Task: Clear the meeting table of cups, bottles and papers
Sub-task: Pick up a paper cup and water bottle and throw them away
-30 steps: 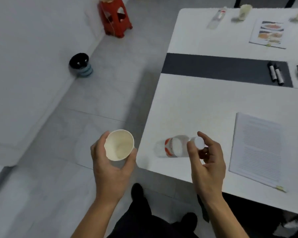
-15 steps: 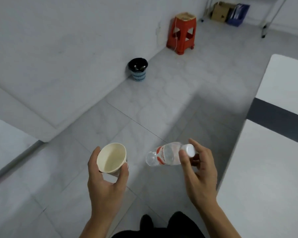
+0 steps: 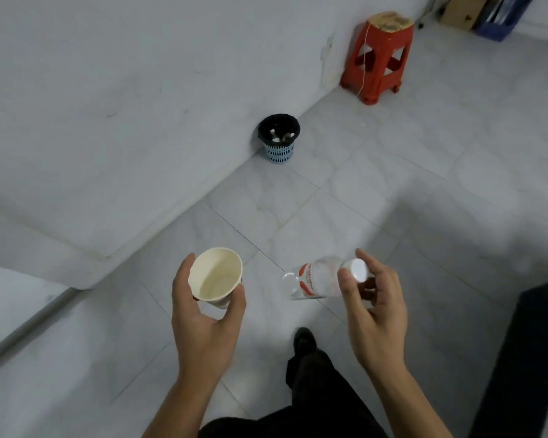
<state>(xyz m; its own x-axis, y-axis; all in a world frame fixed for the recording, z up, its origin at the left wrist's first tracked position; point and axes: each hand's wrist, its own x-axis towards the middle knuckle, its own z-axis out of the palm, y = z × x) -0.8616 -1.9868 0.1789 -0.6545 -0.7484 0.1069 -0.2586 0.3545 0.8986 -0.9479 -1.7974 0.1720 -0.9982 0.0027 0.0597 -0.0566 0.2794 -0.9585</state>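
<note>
Over the floor, the left hand point(image 3: 208, 314) cups a cup point(image 3: 215, 277) while the right hand's point(image 3: 372, 306) fingers point(image 3: 345, 287) pinch a bottle point(image 3: 317, 280) by its neck, loosely enough to slip before the bin point(image 3: 279, 137).

The cup point(image 3: 216, 278) was cream paper, empty, tilted with its mouth toward the camera — held in the left hand's point(image 3: 205, 314) grip over the floor. The bottle point(image 3: 321, 281) was clear plastic with a red-and-white label and white cap, lying near horizontal, cap end pinched in the right hand point(image 3: 372, 311) — base pointing left.
</note>
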